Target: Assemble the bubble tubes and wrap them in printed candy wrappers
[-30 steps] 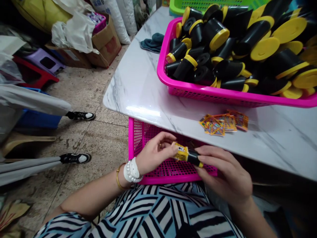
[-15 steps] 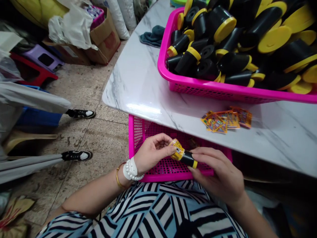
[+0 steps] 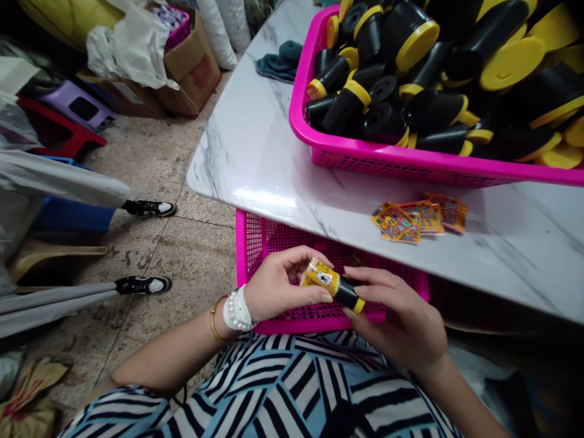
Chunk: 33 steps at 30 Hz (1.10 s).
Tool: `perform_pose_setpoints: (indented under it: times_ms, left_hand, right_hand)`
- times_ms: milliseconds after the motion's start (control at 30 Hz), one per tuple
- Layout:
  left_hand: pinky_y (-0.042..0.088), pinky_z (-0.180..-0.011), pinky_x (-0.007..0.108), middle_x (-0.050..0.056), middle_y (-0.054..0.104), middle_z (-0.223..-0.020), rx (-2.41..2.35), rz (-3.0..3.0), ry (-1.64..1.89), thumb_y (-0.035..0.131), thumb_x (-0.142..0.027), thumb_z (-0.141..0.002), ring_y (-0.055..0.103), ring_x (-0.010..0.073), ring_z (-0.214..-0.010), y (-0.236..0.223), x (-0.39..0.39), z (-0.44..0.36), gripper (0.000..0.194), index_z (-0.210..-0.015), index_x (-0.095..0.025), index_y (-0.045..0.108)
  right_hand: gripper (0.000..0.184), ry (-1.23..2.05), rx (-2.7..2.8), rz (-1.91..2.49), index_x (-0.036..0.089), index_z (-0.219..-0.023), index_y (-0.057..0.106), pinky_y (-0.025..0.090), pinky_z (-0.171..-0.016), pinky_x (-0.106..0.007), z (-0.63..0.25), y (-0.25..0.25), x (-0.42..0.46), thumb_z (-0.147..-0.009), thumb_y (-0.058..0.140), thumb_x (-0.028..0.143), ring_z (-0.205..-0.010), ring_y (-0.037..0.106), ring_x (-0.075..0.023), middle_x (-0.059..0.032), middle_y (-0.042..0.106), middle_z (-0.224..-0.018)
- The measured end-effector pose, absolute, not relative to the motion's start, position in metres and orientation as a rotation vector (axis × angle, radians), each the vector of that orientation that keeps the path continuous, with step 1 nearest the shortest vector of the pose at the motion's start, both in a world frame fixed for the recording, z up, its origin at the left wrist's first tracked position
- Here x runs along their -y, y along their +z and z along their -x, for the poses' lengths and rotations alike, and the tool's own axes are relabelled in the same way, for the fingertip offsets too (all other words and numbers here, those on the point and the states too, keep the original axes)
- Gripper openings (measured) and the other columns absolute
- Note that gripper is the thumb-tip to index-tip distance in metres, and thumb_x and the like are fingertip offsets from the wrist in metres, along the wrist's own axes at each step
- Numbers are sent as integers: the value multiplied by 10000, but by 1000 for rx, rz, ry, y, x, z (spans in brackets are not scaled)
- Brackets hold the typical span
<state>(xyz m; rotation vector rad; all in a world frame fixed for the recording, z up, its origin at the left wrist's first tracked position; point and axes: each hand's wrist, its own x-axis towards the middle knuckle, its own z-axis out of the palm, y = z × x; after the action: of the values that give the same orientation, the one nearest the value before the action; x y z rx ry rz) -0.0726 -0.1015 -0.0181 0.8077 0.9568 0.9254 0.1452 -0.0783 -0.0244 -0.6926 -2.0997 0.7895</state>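
A small black canister with a yellow end lies between my hands, tilted down to the right. A shiny yellow printed film sleeve covers its left part. My left hand curls around the sleeve, thumb along its lower side and fingers behind it. At the canister's bare black end, the fingertips and thumb of my right hand grip it. Beneath both hands is a pink mesh basket. On the table above lie several flat orange-yellow printed sleeves, partly overlapping.
A larger pink basket full of black and yellow canisters stands on the marble-patterned table. Behind it to the left lies a dark cloth. Another person's legs and shoes are at left, with a cardboard box further back.
Held in both hands, the canister and sleeve have shifted slightly left and tilted more. My left thumb has moved along the sleeve's lower side. The view has shifted a little.
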Motion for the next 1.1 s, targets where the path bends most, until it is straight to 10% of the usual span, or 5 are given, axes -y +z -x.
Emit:
perform_pose_setpoints:
  times_ms: [667, 967, 1100]
  left_hand:
    - [541, -603, 239, 39, 668, -794, -872, -483, 944, 793, -302, -750, 627, 117, -683, -33, 108, 70, 261, -884, -121, 660]
    - [363, -454, 161, -44, 570, -585, -1183, -458, 1001, 726, -329, -810, 468, 35, -447, -45, 114, 76, 238, -785, -132, 596]
    - [490, -632, 213, 17, 642, -789, -1261, -700, 1075, 721, -330, -827, 599, 99, -689, -38, 114, 83, 264, -973, -149, 596]
  right_hand:
    - [461, 995, 2045, 706, 231, -1163, 563, 610, -904, -441, -145, -38, 82, -762, 725, 71, -1056, 704, -259, -113, 706, -1201]
    - [481, 962, 2005, 800, 239, -1167, 580, 602, -928, -438, -149, -42, 88, -751, 742, 59, -1055, 704, -252, -96, 706, -1200]
    - [530, 991, 1915, 848, 237, -1188, 584, 583, -948, -475, -155, -42, 88, -731, 746, 22, -1070, 694, -261, -96, 698, -1210]
